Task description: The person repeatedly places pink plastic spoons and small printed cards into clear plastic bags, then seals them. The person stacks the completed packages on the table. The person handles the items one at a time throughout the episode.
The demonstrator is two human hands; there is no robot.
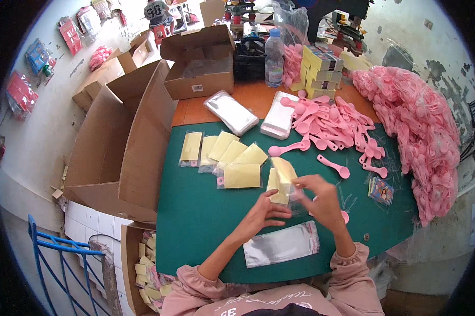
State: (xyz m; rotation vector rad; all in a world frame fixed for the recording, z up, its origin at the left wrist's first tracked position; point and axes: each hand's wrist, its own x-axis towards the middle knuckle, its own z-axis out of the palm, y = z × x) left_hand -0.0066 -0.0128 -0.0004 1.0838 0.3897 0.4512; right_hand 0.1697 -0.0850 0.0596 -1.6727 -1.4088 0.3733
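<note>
In front of me, a yellow card (281, 181) in a clear plastic bag is raised above the green mat. My left hand (263, 213) grips its lower left corner between thumb and fingers. At its right edge, my right hand (320, 199) has closed fingers on the bag; the fingertips are partly blurred. A pink measuring spoon (345, 216) shows partly from behind the right hand. Below both hands lies a stack of empty clear bags (282, 245). Left of the hands are several filled bags with yellow cards (241, 176), fanned out and overlapping.
Loose pink spoons (332, 124) are heaped beyond my hands, with bagged spoons (411, 126) piled at right. Behind stand two bag stacks (231, 112), a water bottle (274, 59) and card bundles (322, 68). A large cardboard box (142, 137) flanks the table's left; small picture cards (381, 190) lie right.
</note>
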